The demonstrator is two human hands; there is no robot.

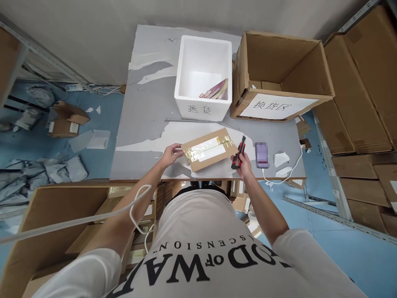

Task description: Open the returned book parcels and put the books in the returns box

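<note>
left hand (pixel 170 156): your fingers pinch the left end of the parcel (pixel 209 149).
right hand (pixel 244 164): you grip the red-and-black cutter (pixel 239 153) just beside the parcel's right end; whether this hand also touches it, i cannot tell.
parcel: before you by the near edge of the bench (pixel 145 103), taped face up; best held steady.
cutter: blade state unclear, so aim the tip away from your left fingers and make any stroke shallow.

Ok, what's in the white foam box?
A book leans in the near right corner of the white foam box. The near wall hides the book's base and nearby box floor.
</note>
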